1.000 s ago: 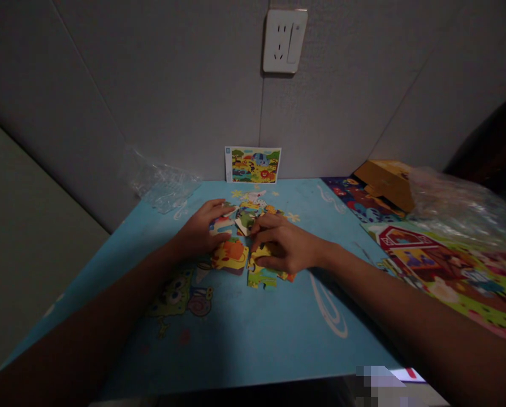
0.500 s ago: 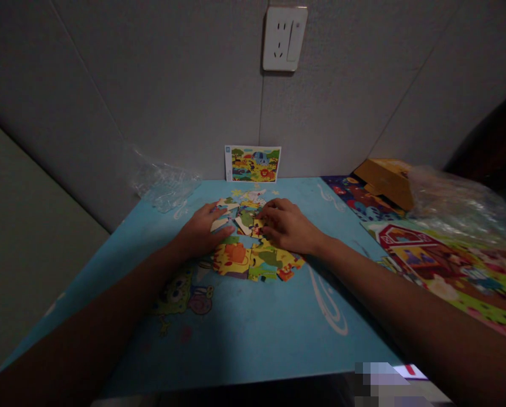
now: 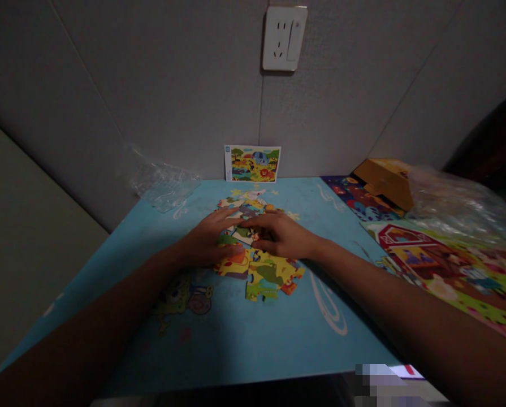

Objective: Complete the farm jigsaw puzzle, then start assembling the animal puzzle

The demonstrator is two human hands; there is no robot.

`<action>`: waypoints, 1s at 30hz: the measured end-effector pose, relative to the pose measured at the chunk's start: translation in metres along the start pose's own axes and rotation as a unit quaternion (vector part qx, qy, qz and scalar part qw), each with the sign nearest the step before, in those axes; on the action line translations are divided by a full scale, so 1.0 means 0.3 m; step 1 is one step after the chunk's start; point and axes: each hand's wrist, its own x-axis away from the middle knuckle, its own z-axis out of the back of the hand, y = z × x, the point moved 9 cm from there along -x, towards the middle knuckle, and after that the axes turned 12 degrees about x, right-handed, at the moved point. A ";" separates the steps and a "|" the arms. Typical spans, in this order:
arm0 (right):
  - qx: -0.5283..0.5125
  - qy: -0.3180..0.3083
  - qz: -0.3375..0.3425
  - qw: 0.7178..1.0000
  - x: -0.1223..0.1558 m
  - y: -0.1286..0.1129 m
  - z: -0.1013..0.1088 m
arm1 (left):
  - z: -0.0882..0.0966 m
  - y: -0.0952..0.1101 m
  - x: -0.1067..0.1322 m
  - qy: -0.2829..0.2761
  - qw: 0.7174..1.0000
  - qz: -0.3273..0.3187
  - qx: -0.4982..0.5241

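Note:
A loose pile of jigsaw puzzle pieces (image 3: pixel 269 274), mostly yellow with green and orange parts, lies on the blue tabletop (image 3: pixel 253 339). My left hand (image 3: pixel 212 240) rests flat on the pile's left side, its fingers stretched out and its thumb apart. Over the middle, my right hand (image 3: pixel 284 234) is bent with its thumb and fingers apart, touching the pieces. The hands nearly meet at the fingertips and cover part of the pile. Behind the pieces, a small picture card (image 3: pixel 255 164) with jungle animals leans upright against the wall.
Crumpled clear plastic (image 3: pixel 165 186) lies at the back left. On the right are a farm picture board (image 3: pixel 448 265), a brown cardboard box (image 3: pixel 384 183) and a plastic bag (image 3: pixel 460 198). A wall socket (image 3: pixel 284 38) is above the card.
Both hands have come nearer to me, the left one also slightly right. Pieces have shifted with them, and a yellow-green group at the front slid toward me.

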 end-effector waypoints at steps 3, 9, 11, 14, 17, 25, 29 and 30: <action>0.001 0.008 0.014 1.000 0.006 -0.001 0.010 | 0.002 0.007 -0.001 0.004 1.000 -0.021 -0.001; 0.062 0.043 -0.030 0.997 0.009 0.047 0.043 | 0.003 0.012 0.003 -0.004 1.000 -0.023 0.010; 0.069 0.049 -0.046 0.995 0.008 0.061 0.047 | -0.002 0.013 0.004 -0.016 1.000 -0.013 0.013; 0.078 0.064 -0.076 0.992 0.008 0.085 0.053 | -0.005 0.020 0.004 -0.027 0.999 -0.001 0.018; 0.096 0.062 -0.097 0.989 0.010 0.104 0.048 | 0.004 0.045 0.001 -0.015 1.000 -0.022 0.016; 0.090 0.040 -0.067 0.993 0.009 0.070 0.029 | 0.012 0.042 -0.004 0.008 1.000 -0.020 -0.018; 0.082 0.017 -0.032 0.996 0.005 0.034 0.013 | 0.007 0.025 -0.005 0.008 1.000 -0.013 -0.010; 0.081 0.014 -0.026 0.996 0.004 0.029 0.010 | 0.007 0.023 -0.005 0.010 1.000 -0.014 -0.004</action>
